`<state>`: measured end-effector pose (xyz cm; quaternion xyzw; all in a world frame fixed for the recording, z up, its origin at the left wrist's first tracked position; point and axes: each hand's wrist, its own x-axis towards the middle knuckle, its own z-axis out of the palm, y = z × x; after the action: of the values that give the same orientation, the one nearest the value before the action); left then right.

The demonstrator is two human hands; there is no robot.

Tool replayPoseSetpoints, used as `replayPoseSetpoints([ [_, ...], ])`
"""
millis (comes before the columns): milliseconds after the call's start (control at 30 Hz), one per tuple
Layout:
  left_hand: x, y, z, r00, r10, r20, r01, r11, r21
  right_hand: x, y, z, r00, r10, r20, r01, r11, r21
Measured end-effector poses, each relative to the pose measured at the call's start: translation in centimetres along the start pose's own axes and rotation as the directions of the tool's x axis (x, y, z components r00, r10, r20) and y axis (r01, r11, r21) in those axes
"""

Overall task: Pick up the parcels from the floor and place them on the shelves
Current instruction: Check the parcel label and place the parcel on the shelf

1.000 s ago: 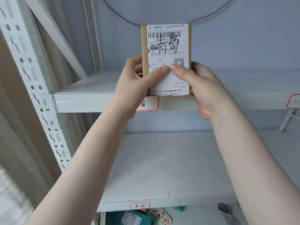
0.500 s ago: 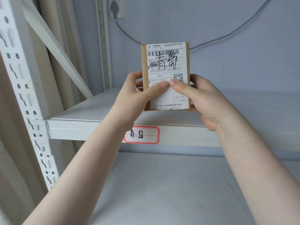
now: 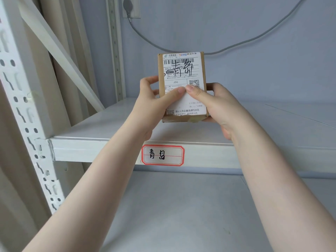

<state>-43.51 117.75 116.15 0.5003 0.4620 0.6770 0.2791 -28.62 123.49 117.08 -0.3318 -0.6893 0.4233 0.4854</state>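
Note:
A small brown cardboard parcel (image 3: 181, 73) with a white shipping label and black handwriting stands upright over the upper white shelf (image 3: 94, 131). My left hand (image 3: 154, 104) grips its left side and my right hand (image 3: 214, 104) grips its right side, both thumbs pressed on the label. The parcel's bottom edge sits at or just above the shelf surface; I cannot tell if it touches. A red-bordered tag (image 3: 162, 155) with handwritten characters is stuck on the shelf's front edge directly below the parcel.
A perforated white upright (image 3: 23, 110) and a diagonal brace (image 3: 61, 53) stand at the left. A lower white shelf (image 3: 181, 211) lies beneath my arms. A grey cable (image 3: 236, 46) hangs along the blue wall from a socket (image 3: 130, 6).
The view has risen and drawn closer to the upper shelf. The parcel, held in both hands, now sits lower against the shelf, deeper over its surface.

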Motion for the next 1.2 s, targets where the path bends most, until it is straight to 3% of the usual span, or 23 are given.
replayPoseSetpoints([
  [300,1.7,1.5,-2.2,0.978,-0.153,0.139,0.134,0.981,0.138,1.8,-1.2,0.7,0.994,0.11,0.023,-0.104,0.98,-0.168],
  [500,3.4,1.5,-2.7,0.974,-0.203,0.096,0.188,0.971,0.149,1.7,-0.9,-0.2,0.98,0.079,0.185,-0.049,0.986,-0.16],
  [700,4.7,1.3,-3.4,0.952,-0.187,0.241,0.104,0.941,0.321,2.7,-0.4,-0.1,0.987,0.038,0.154,-0.006,0.978,-0.209],
  [800,5.5,0.7,-3.2,0.966,-0.152,0.207,0.061,0.92,0.388,3.2,0.1,0.0,0.99,0.048,0.13,-0.014,0.968,-0.251],
  [1033,6.4,-0.7,-2.9,0.977,-0.154,0.149,0.09,0.926,0.366,4.4,1.6,0.3,0.995,0.039,0.095,-0.019,0.978,-0.209],
  [1200,7.0,-1.7,-2.9,0.979,-0.164,0.123,0.101,0.909,0.403,4.8,2.5,0.5,0.991,0.053,0.125,-0.013,0.954,-0.3],
])
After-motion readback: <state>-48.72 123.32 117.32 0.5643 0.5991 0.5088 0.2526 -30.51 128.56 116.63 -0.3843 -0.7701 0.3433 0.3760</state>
